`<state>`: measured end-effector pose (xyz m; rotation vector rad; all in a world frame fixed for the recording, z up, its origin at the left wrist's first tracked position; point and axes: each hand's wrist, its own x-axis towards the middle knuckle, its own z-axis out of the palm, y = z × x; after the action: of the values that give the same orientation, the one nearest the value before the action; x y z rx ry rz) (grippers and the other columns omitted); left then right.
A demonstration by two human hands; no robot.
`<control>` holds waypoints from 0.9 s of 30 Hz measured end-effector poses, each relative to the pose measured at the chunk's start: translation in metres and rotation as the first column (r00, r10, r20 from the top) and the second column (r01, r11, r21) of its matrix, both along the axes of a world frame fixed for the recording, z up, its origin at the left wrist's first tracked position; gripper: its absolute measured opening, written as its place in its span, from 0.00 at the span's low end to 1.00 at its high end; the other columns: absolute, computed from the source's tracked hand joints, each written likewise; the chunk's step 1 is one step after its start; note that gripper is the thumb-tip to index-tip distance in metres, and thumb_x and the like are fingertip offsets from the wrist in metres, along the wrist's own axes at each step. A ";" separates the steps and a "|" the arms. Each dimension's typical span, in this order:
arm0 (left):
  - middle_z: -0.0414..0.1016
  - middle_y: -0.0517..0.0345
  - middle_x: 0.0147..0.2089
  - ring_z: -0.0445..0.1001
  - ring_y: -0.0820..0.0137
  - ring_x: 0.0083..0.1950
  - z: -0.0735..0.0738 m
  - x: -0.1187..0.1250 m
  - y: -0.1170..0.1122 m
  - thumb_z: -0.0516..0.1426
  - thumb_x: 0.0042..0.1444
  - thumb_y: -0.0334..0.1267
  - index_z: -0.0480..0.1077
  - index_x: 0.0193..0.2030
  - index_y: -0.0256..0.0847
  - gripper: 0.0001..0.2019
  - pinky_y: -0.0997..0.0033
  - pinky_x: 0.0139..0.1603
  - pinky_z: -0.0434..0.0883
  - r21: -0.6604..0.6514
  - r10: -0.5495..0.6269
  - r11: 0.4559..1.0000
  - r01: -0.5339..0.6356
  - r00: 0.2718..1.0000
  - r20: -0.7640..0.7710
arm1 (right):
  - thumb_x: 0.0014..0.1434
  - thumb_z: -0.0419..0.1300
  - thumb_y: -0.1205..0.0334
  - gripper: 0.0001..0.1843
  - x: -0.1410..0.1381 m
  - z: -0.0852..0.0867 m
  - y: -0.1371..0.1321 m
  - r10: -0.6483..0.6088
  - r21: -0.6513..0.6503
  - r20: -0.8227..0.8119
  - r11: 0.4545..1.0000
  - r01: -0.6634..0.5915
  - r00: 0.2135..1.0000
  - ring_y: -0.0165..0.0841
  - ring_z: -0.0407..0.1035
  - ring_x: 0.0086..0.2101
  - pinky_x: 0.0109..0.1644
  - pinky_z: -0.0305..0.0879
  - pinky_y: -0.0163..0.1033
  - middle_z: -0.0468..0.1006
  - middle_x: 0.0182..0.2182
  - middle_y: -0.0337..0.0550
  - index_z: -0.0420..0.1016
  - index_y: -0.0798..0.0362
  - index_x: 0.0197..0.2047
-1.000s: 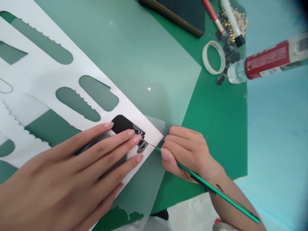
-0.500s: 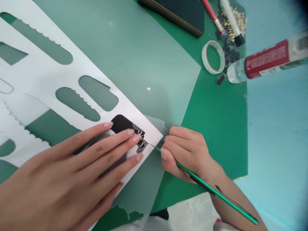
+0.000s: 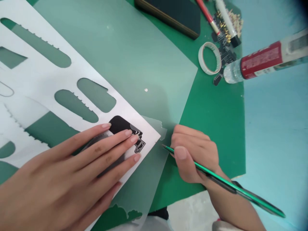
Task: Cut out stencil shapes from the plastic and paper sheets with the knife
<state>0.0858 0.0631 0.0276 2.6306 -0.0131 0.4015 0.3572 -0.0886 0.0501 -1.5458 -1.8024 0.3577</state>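
Paper [image 3: 48,77], white, one sheet, laid over a frosted sheet [image 3: 144,57] on a green board [image 3: 216,128]; one corner points to the right hand. Holes [image 3: 97,96], several, already taken out of the paper: rounded strips, some with notched edges, and larger angular gaps; this part of the work counts as done. Outline [image 3: 13,90], rounded, at the left edge, its inside white and in place; judged unfinished. Black piece [image 3: 118,123], one, patterned with fine white lines at one end, lying on the paper near that corner and partly covered by fingers; the white around its visible edge is uncut, so this shape is judged to be in progress, with most or all of its cutting left. Whether a line runs round it cannot be told. Mark [image 3: 155,141], short and dark, at the paper's corner. Left hand [image 3: 64,173]: spread flat, palm down, fingers extended over the black piece and paper, grasping nothing. Right hand [image 3: 196,146]: closed round a slim green tool [image 3: 250,195], thumb on top, thin tip just beyond the corner, apart from the black piece; contact with the frosted sheet cannot be told. Also present, near the board's far edge: tape roll [image 3: 201,61], bottle [image 3: 261,61] with red label, dark box [image 3: 173,17], small dark pieces [image 3: 227,55].
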 end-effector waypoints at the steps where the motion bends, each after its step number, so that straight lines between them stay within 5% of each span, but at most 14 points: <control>1: 0.70 0.53 0.87 0.67 0.58 0.89 0.000 0.000 -0.001 0.60 0.80 0.46 0.71 0.83 0.40 0.29 0.49 0.98 0.52 0.007 0.000 1.000 0.000 1.000 0.008 | 0.87 0.47 0.64 0.23 0.000 -0.002 -0.001 -0.028 0.029 -0.054 0.999 0.030 0.998 0.33 0.48 0.26 0.31 0.49 0.46 0.60 0.24 0.33 0.56 0.45 0.34; 6: 0.72 0.55 0.85 0.66 0.59 0.89 -0.003 -0.002 0.001 0.60 0.80 0.45 0.72 0.82 0.42 0.28 0.48 0.98 0.50 0.007 0.009 1.000 -0.009 1.000 0.016 | 0.88 0.46 0.58 0.27 -0.004 -0.007 -0.003 -0.126 0.017 -0.237 0.991 0.134 0.963 0.32 0.47 0.25 0.31 0.46 0.46 0.55 0.23 0.34 0.52 0.46 0.31; 10: 0.75 0.61 0.83 0.65 0.58 0.90 0.002 0.002 0.016 0.59 0.81 0.43 0.77 0.77 0.45 0.23 0.44 0.99 0.47 -0.025 -0.164 0.986 0.164 0.986 0.021 | 0.88 0.44 0.57 0.28 -0.005 -0.004 -0.007 -0.138 -0.002 -0.291 0.990 0.144 0.947 0.32 0.55 0.25 0.32 0.51 0.43 0.62 0.23 0.36 0.58 0.47 0.30; 14: 0.80 0.57 0.79 0.65 0.56 0.90 0.014 -0.001 0.026 0.54 0.81 0.34 0.78 0.71 0.44 0.19 0.41 0.97 0.52 0.162 -0.203 0.967 0.197 0.979 0.019 | 0.87 0.48 0.57 0.25 0.002 -0.005 -0.012 -0.026 0.039 -0.297 0.998 0.039 0.955 0.33 0.56 0.26 0.32 0.54 0.42 0.64 0.24 0.36 0.63 0.47 0.33; 16: 0.80 0.54 0.79 0.64 0.54 0.90 0.022 -0.010 0.018 0.54 0.78 0.26 0.76 0.74 0.41 0.23 0.40 0.96 0.56 0.329 -0.158 0.933 0.148 0.987 0.005 | 0.86 0.48 0.58 0.22 0.005 -0.007 -0.012 0.062 0.061 -0.265 0.997 -0.047 0.962 0.34 0.60 0.27 0.33 0.60 0.43 0.68 0.25 0.37 0.67 0.48 0.35; 19: 0.76 0.54 0.82 0.64 0.55 0.90 0.029 -0.020 -0.004 0.54 0.76 0.20 0.71 0.80 0.41 0.30 0.43 0.95 0.58 0.430 0.109 0.896 -0.105 0.994 0.015 | 0.84 0.49 0.62 0.17 0.003 -0.010 -0.011 0.175 0.096 -0.181 0.982 -0.160 0.968 0.36 0.71 0.32 0.40 0.72 0.45 0.80 0.32 0.44 0.71 0.49 0.41; 23: 0.79 0.48 0.80 0.77 0.52 0.82 0.020 -0.009 -0.018 0.60 0.78 0.29 0.73 0.80 0.36 0.26 0.45 0.93 0.63 0.369 0.267 0.889 -0.270 0.962 0.060 | 0.83 0.52 0.65 0.15 -0.006 -0.012 -0.013 0.235 0.094 -0.168 0.971 -0.222 0.957 0.36 0.77 0.34 0.43 0.78 0.45 0.86 0.34 0.45 0.73 0.49 0.42; 27: 0.70 0.52 0.86 0.65 0.52 0.90 0.003 0.015 0.004 0.54 0.85 0.45 0.70 0.83 0.41 0.26 0.40 0.95 0.55 0.197 0.121 0.973 -0.118 0.993 -0.004 | 0.85 0.54 0.62 0.16 -0.004 -0.004 -0.017 0.363 0.039 -0.216 0.931 -0.363 0.906 0.34 0.79 0.35 0.44 0.81 0.43 0.87 0.35 0.44 0.75 0.50 0.42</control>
<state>0.1008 0.0666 0.0305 2.8389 0.1176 0.4402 0.3530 -0.1053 0.0462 -1.1131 -1.9055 0.6811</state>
